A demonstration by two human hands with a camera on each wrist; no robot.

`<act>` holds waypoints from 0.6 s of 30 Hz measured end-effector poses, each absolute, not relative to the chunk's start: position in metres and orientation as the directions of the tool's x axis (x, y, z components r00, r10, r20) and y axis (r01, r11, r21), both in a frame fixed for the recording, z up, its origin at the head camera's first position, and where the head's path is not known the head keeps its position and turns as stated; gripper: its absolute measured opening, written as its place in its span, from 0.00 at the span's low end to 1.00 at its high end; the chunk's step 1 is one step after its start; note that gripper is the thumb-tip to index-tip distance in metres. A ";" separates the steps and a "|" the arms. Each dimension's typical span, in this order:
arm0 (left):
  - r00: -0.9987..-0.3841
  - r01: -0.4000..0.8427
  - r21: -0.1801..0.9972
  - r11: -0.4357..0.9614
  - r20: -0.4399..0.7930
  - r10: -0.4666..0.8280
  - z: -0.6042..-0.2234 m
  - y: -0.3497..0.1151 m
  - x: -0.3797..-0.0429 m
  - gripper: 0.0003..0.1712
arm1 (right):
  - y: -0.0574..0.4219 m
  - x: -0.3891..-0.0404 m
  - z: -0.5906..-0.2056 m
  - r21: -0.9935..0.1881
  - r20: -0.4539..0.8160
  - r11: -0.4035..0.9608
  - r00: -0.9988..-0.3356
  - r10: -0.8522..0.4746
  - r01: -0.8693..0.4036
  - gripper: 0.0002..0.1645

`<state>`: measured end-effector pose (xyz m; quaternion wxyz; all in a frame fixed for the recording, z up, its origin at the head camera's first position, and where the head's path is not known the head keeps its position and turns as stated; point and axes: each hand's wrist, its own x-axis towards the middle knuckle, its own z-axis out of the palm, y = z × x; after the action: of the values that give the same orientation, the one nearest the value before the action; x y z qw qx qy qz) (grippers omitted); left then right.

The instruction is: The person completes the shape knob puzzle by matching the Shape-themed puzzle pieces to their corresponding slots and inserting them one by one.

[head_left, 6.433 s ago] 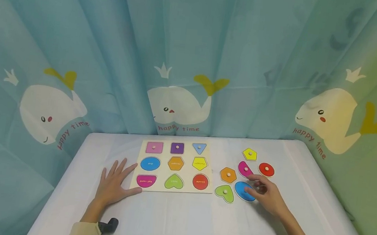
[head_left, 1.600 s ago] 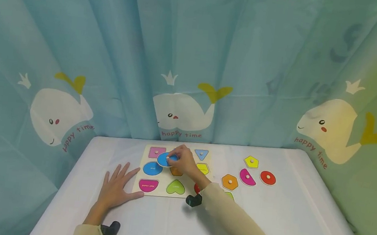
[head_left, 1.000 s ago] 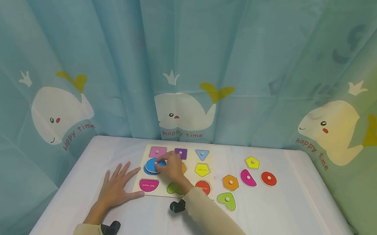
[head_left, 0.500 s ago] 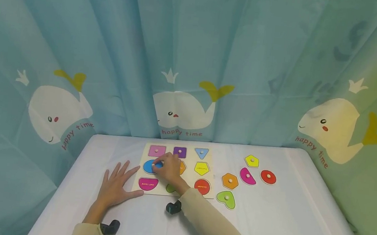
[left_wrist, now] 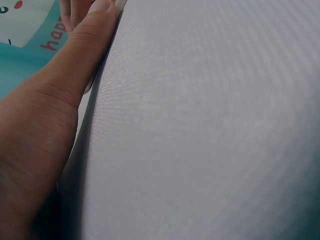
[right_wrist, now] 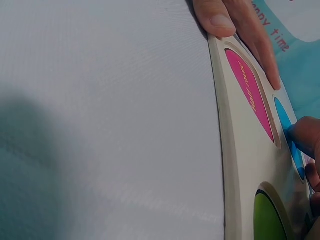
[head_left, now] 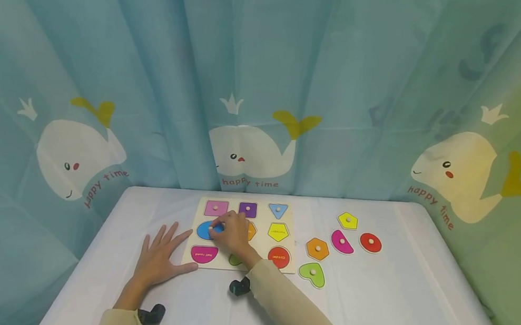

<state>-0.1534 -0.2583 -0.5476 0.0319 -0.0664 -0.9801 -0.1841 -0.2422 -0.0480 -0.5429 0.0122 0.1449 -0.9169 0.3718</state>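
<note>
A pale shape-puzzle board (head_left: 260,244) lies on the table. My right hand (head_left: 233,234) reaches across it and pinches the knob of a blue oval puzzle piece (head_left: 203,230), which covers the oval space in the left column. In the right wrist view, the fingertips are right at the blue oval (right_wrist: 283,115), low against the board. My left hand (head_left: 157,258) rests with fingers spread, thumb and index finger at the board's left edge. Only its thumb side (left_wrist: 45,115) shows large in the left wrist view.
Right of the board lie several loose knobbed pieces: an orange hexagon (head_left: 317,249), green heart (head_left: 313,275), magenta half round (head_left: 342,242), yellow pentagon (head_left: 347,220) and red circle (head_left: 370,243). A pink rectangle (head_left: 216,208), purple square (head_left: 248,210) and blue triangle (head_left: 277,210) sit along the board's far row.
My right hand has carried the blue oval from the loose pieces leftward over the board and lowered it onto the oval space. The last half second shows hardly any movement. My left hand has stayed put.
</note>
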 end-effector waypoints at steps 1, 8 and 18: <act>-0.989 0.141 0.356 0.924 0.086 0.118 -0.547 -0.258 -0.153 0.55 | -0.048 -0.242 -0.543 -0.677 0.131 0.683 -0.958 -0.256 -0.275 0.05; -0.990 0.140 0.358 0.923 0.084 0.118 -0.548 -0.259 -0.154 0.55 | -0.048 -0.242 -0.543 -0.672 0.139 0.683 -0.955 -0.262 -0.285 0.06; -0.989 0.142 0.349 0.926 0.082 0.121 -0.552 -0.259 -0.155 0.56 | -0.048 -0.242 -0.545 -0.673 0.145 0.682 -0.955 -0.258 -0.286 0.05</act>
<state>-0.1552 -0.2595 -0.5520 0.0297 -0.0669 -0.9810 -0.1799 -0.2419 -0.0480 -0.5451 0.0192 0.1484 -0.9168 0.3702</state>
